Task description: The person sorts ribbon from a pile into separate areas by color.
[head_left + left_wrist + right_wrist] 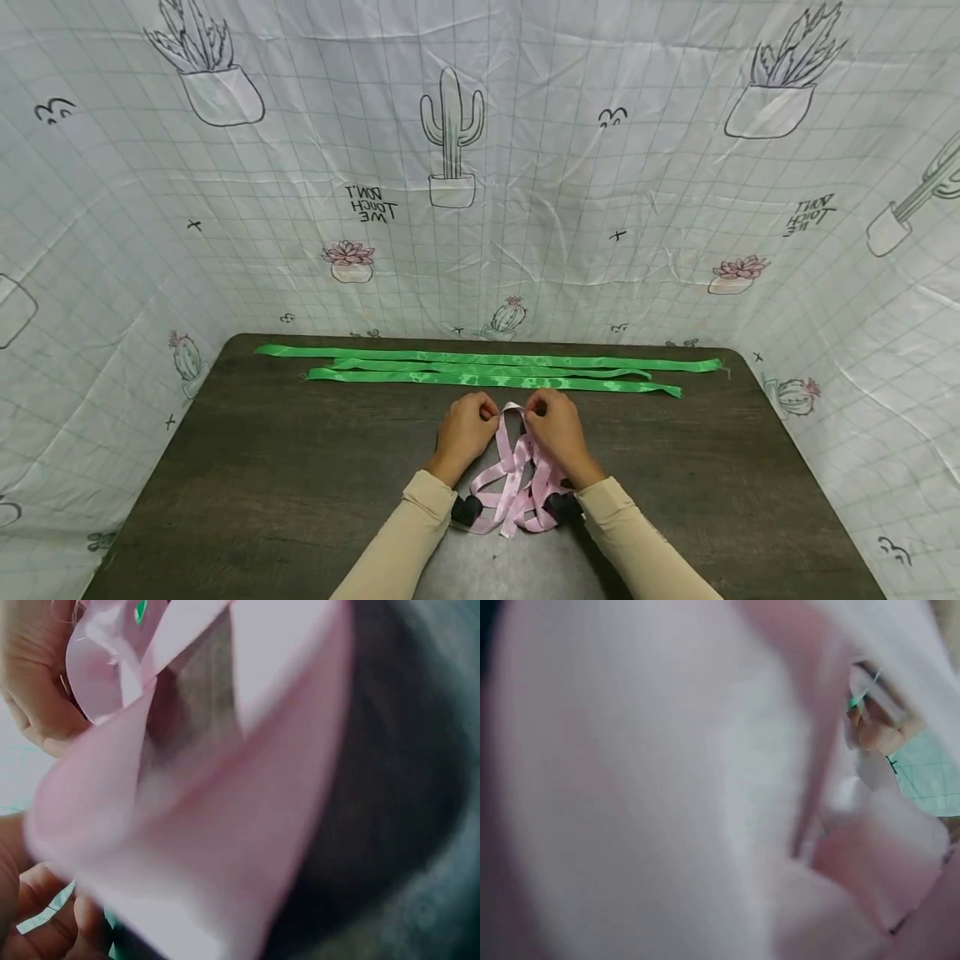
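Observation:
A tangle of pink satin ribbon (pixel 513 483) lies on the table between the forearms, its strips crossing and looping. My left hand (pixel 465 432) pinches the ribbon near the top of this heap, thumb against fingers. Just to its right, my right hand (pixel 557 432) pinches the same ribbon, and a short pale stretch arches between the two. Blurred pink ribbon (pixel 217 825) crosses most of the left wrist view, with parts of both hands at its left edge. Close pink ribbon (pixel 652 780) covers much of the right wrist view and hides most of the fingers.
Three green ribbons (pixel 480 381) lie stretched side to side along the back of the dark wooden table (pixel 300 475), just beyond the hands. A white curtain (pixel 540 183) printed with cacti surrounds the table's back and sides. Black straps (pixel 467 509) sit at the wrists.

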Available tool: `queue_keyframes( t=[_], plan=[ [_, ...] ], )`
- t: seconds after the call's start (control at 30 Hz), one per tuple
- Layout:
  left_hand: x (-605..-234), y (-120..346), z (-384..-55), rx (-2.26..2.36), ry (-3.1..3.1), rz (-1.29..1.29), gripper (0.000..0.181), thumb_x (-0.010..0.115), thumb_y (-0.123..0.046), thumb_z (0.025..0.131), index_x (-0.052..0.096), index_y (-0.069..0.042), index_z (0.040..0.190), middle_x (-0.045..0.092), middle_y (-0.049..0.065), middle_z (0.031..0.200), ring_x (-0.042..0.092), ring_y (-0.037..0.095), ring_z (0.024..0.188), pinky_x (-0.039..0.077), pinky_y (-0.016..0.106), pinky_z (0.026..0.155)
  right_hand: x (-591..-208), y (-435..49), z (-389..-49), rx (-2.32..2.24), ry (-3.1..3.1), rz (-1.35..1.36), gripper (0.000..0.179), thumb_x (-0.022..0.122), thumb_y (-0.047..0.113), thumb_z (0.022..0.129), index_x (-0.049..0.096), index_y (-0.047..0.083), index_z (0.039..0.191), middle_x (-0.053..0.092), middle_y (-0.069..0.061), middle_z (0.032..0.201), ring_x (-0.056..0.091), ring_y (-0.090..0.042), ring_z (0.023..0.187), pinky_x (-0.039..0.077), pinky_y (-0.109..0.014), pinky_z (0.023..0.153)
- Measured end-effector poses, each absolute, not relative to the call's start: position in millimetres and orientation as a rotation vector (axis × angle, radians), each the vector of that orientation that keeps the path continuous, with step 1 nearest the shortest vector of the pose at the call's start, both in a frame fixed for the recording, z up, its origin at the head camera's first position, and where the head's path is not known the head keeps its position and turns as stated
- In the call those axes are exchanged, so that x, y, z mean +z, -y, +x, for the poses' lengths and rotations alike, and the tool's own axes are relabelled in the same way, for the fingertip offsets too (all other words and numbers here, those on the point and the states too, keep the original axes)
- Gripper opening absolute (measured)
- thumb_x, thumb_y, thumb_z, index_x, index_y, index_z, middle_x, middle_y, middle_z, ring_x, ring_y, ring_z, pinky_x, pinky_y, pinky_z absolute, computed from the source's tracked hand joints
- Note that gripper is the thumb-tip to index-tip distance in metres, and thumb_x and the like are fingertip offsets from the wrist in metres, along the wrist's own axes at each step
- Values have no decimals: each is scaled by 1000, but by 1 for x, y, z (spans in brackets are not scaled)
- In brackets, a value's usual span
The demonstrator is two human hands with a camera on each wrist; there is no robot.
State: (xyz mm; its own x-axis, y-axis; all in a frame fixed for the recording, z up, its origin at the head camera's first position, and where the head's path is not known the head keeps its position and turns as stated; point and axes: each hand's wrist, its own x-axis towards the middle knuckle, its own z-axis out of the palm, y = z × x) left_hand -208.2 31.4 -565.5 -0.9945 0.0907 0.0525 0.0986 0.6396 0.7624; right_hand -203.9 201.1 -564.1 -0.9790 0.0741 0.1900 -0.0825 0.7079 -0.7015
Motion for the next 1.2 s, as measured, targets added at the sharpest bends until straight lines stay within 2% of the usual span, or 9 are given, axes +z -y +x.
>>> queue_keyframes(
  t=[0.23, 0.47, 0.9, 1.07, 1.2],
  plan=[
    [-565, -33, -209, -1306, 2846, -162, 5, 80, -18, 89, 75, -19, 89, 69, -7, 82, 62, 11, 73, 49, 33, 65, -562, -202, -203, 1187, 2723, -58, 12, 69, -6, 83, 67, 5, 80, 65, -8, 75, 56, -17, 70, 44, -30, 67],
    [-568, -33, -210, -1376, 2813, -175, 9, 79, -14, 90, 75, -18, 83, 69, -6, 77, 60, 8, 68, 47, 30, 61, -563, -204, -203, 1211, 2696, -59, 12, 68, -6, 83, 67, 5, 80, 64, -7, 72, 55, -16, 69, 44, -29, 66],
    [-568, -18, -216, -1701, 2658, -276, 3, 75, -6, 90, 77, -4, 88, 73, 5, 81, 60, 4, 69, 51, 22, 66, -557, -206, -204, 1332, 2656, -91, 11, 68, -7, 87, 66, 4, 86, 62, -8, 78, 54, -15, 73, 43, -25, 68],
    [-564, -8, -217, -1849, 2636, -319, 4, 75, -6, 93, 77, -4, 92, 74, 8, 84, 58, 6, 70, 50, 22, 67, -547, -213, -204, 1416, 2651, -50, 10, 63, -8, 90, 67, 1, 93, 66, -12, 85, 57, -14, 76, 45, -22, 66],
    [-559, 1, -220, -1927, 2633, -301, 5, 74, -7, 95, 78, -4, 94, 75, 10, 86, 56, 8, 68, 47, 23, 64, -539, -220, -204, 1602, 2633, 15, 11, 57, -10, 96, 65, -6, 102, 65, -18, 90, 61, -13, 73, 51, -23, 64]
  ],
)
